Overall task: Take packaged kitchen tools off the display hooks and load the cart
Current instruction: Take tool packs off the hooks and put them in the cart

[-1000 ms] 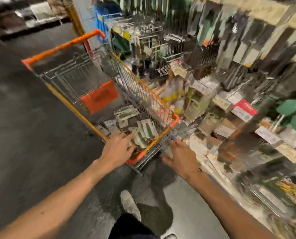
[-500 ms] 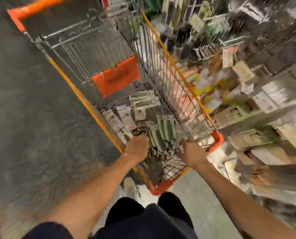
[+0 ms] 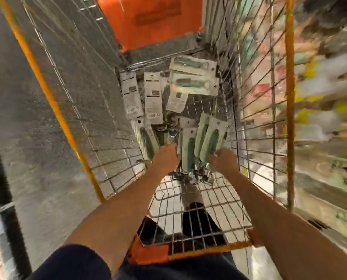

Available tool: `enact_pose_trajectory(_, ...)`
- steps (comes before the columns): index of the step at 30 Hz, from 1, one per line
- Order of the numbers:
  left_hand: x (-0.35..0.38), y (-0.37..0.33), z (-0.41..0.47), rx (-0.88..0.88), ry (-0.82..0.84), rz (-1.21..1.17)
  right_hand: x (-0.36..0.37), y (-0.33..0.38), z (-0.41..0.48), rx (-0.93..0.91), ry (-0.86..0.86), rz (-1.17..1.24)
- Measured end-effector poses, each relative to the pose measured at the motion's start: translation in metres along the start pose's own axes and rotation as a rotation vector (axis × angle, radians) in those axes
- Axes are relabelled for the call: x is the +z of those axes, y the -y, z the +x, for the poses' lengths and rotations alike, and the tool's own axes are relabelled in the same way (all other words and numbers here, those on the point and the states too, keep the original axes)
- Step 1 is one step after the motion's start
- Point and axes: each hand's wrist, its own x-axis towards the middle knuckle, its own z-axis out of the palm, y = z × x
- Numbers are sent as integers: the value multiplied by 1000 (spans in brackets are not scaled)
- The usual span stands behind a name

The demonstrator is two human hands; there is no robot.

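Note:
I look straight down into the wire cart (image 3: 255, 138) with its orange rim. Several carded kitchen tools lie on its floor: white-backed packs (image 3: 152, 98) at the left, two green-handled packs (image 3: 193, 77) lying crosswise at the far end. A bundle of green-handled packaged tools (image 3: 206, 138) sits low in the basket between my hands. My left hand (image 3: 165, 158) is closed against the bundle's left side. My right hand (image 3: 224, 161) curls around its right side. Shiny metal pieces (image 3: 190, 175) show under the bundle, too blurred to name.
An orange plastic flap (image 3: 148, 19) hangs at the cart's far end. Blurred store shelving with packaged goods (image 3: 320, 87) runs along the right of the cart. Grey floor (image 3: 17, 118) lies to the left. My legs show through the cart's near mesh.
My view has tilted down and closer over the cart. Both hands have gone from the cart's near rim down deep into the basket, onto the bundle of packs.

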Motion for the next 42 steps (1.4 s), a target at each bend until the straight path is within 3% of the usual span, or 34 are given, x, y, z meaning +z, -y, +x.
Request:
enact_pose_trajectory(7, 46, -4, 44, -278, -234, -290, 31, 16, 59, 207, -220, 461)
enact_pose_trajectory(14, 64, -17, 43, -429, -325, -459, 33, 19, 59, 234, -217, 480)
enact_pose_trajectory(18, 70, -26, 38, -441, -386, -550, 37, 17, 58, 110, -146, 382)
enact_pose_trajectory(25, 69, -28, 42, -427, -256, -732, 39, 13, 53, 30, -55, 334)
enact_pose_trajectory(37, 54, -25, 14, -304, -323, -686, 32, 3, 38, 28, 136, 465)
enact_pose_trajectory(42, 40, -13, -11, -274, -278, -620, 25, 0, 20, -6, 186, 464)
